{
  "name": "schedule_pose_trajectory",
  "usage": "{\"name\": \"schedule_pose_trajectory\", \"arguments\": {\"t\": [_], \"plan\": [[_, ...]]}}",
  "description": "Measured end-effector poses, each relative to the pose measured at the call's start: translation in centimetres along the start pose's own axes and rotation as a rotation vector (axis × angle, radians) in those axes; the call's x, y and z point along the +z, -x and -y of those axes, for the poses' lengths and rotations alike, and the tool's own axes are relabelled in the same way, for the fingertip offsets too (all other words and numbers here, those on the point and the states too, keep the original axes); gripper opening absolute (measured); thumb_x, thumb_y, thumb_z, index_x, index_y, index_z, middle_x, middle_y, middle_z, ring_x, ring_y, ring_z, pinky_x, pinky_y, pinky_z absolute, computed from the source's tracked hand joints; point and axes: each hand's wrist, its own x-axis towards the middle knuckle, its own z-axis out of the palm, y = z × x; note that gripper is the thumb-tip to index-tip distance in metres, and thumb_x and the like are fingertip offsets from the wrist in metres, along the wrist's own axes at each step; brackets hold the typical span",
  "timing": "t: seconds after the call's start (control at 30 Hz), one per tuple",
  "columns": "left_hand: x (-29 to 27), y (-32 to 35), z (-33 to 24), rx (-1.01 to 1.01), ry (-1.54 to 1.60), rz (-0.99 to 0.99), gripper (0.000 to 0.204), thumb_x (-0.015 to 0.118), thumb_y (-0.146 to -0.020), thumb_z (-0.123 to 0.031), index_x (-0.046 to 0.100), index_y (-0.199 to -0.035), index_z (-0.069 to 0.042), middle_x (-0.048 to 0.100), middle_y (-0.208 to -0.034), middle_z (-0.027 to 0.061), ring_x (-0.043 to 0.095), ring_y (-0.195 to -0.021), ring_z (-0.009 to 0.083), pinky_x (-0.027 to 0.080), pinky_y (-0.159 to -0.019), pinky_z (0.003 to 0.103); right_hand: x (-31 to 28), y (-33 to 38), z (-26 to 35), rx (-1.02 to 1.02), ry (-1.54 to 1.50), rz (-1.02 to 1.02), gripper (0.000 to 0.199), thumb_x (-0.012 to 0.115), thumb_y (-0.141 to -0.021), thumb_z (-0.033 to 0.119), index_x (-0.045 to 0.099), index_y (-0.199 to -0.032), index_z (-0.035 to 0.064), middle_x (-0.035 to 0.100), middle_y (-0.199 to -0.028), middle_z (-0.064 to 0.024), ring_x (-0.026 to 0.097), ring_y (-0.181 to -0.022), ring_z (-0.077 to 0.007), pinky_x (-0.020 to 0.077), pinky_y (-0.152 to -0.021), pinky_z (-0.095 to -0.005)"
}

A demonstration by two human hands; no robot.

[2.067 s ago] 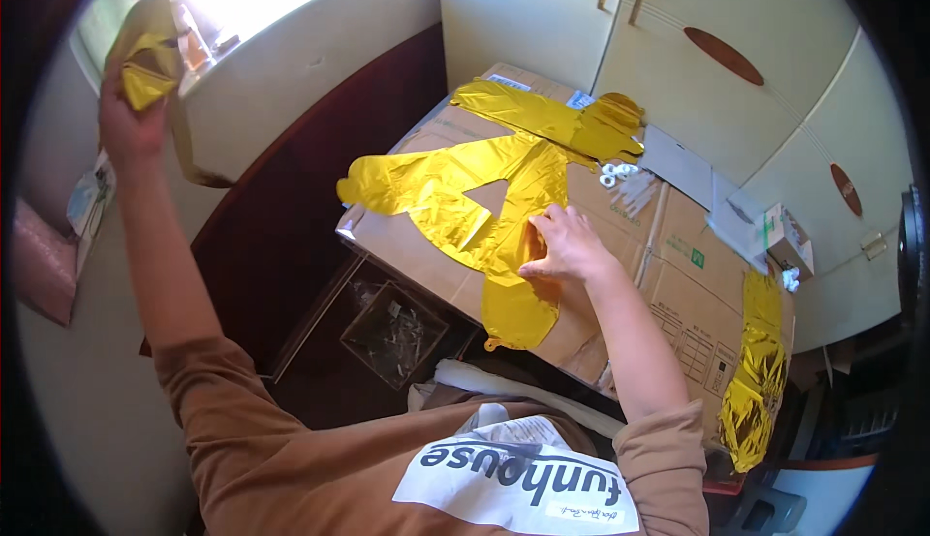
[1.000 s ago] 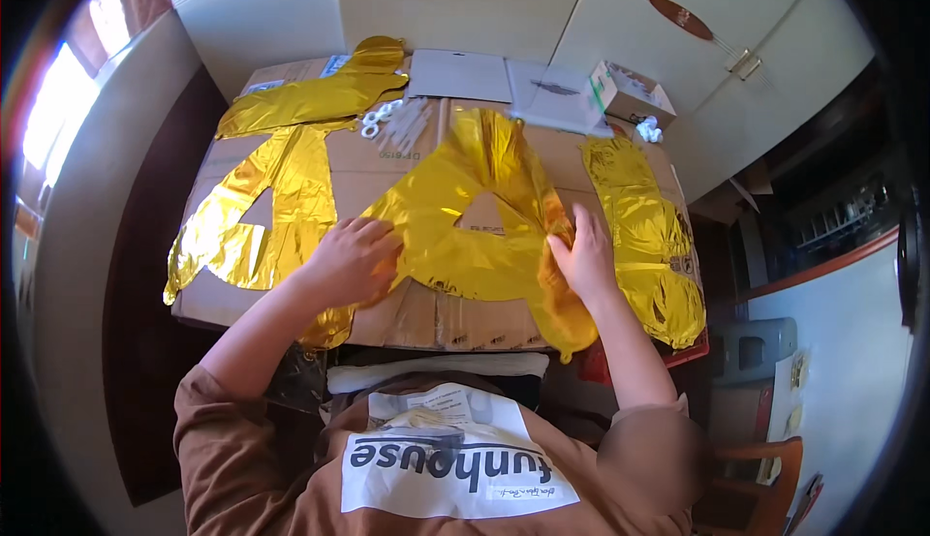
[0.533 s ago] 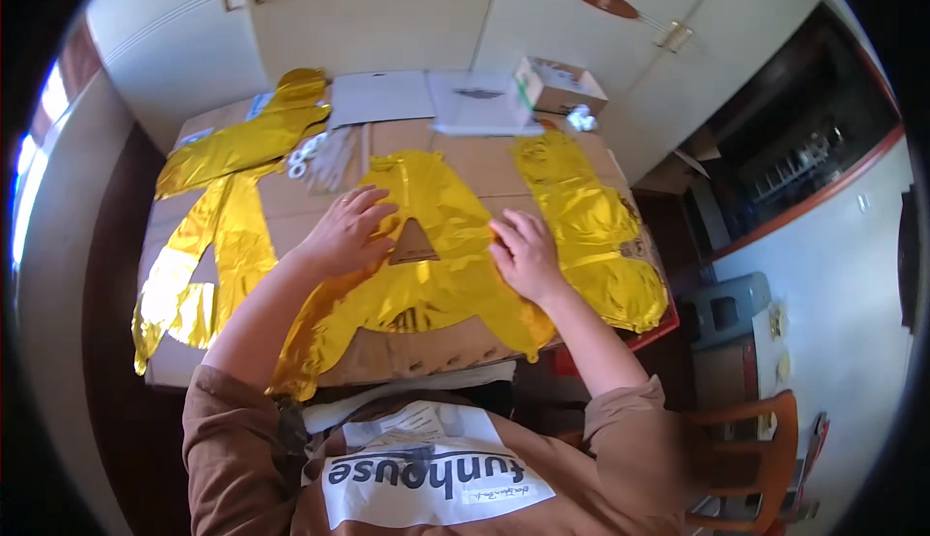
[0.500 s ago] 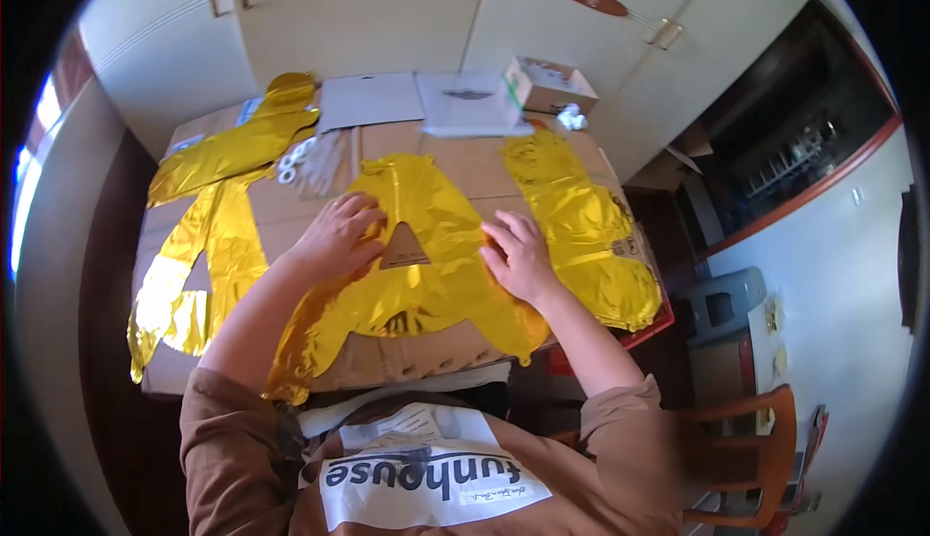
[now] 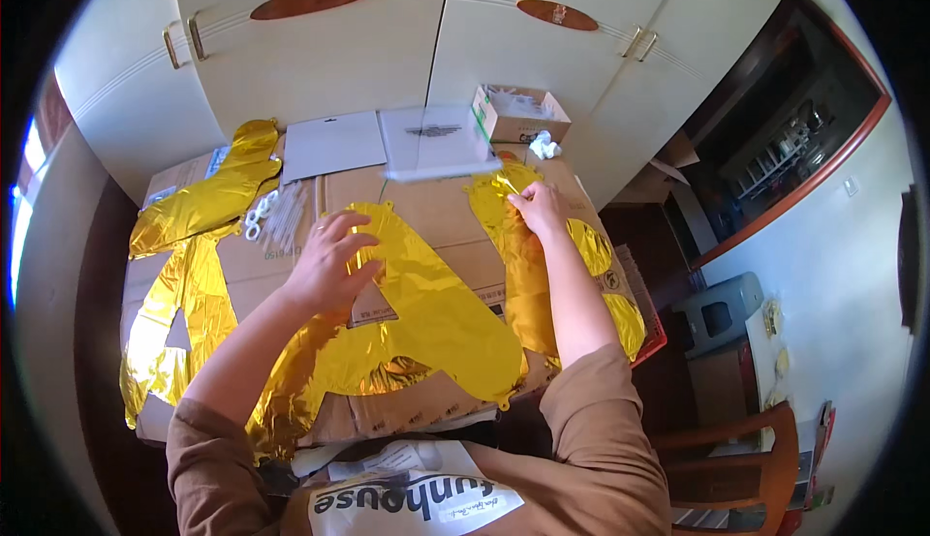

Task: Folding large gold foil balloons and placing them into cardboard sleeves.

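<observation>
A flat gold foil balloon shaped like a letter A (image 5: 441,308) lies in the middle of the cardboard-covered table. Over its upper left side hovers my left hand (image 5: 334,260), fingers spread and holding nothing. On the right lies another flat gold foil balloon (image 5: 526,284), with rounded lobes along its right side. My right hand (image 5: 542,213) pinches near its upper end, where a pale thin streak shows; whether that is a straw or a glint I cannot tell. My right forearm hides part of this balloon.
At the left lie a second A-shaped foil balloon (image 5: 201,289) and another gold one (image 5: 199,209). White-handled scissors (image 5: 260,214) rest beside clear straws (image 5: 283,218). Along the back are a grey sheet (image 5: 334,147), a clear plastic bag (image 5: 436,144), an open box (image 5: 523,115) and crumpled tissue (image 5: 544,146).
My right hand has left the middle balloon and moved up to the top of the right one. The left hand has lifted and spread its fingers. The view has shifted.
</observation>
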Motion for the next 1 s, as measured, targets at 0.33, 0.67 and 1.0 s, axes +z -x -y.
{"name": "schedule_pose_trajectory", "arguments": {"t": [0.33,0.67,1.0], "plan": [[13.4,-16.3,-3.4,-0.217,0.291,0.158,0.031,0.070,-0.091,-0.027,0.071,-0.104,0.000,0.073,-0.098,0.0177,0.071,-0.089,0.0328,0.058,-0.081,0.044,1.7,0.0,-3.9,-0.260,-0.323,-0.244,0.015,0.071,-0.088,0.019,0.070,-0.084,0.0051,0.070,-0.087,-0.0139,0.068,-0.083,-0.0345,0.0526,-0.075,-0.0455],[20.3,-21.3,-2.9,-0.820,0.517,0.045,0.057,0.082,-0.083,-0.025,0.060,-0.129,-0.001,0.071,-0.085,0.0099,0.067,-0.068,0.0167,0.055,-0.058,0.030,0.7,1.0,-3.2,-0.298,-0.485,-0.203,0.014,0.067,-0.094,0.013,0.066,-0.093,-0.0015,0.067,-0.090,-0.0145,0.066,-0.081,-0.0263,0.0521,-0.076,-0.0360],[18.5,-20.9,-3.2,-1.016,0.699,0.069,0.049,0.075,-0.081,-0.005,0.055,-0.125,-0.002,0.071,-0.096,0.0144,0.072,-0.076,0.0225,0.058,-0.065,0.037,-0.5,1.4,-4.7,0.035,-0.839,-0.119,0.025,0.063,-0.101,0.024,0.066,-0.107,-0.0002,0.070,-0.097,-0.0067,0.062,-0.092,-0.0146,0.0498,-0.087,-0.0310]]}}
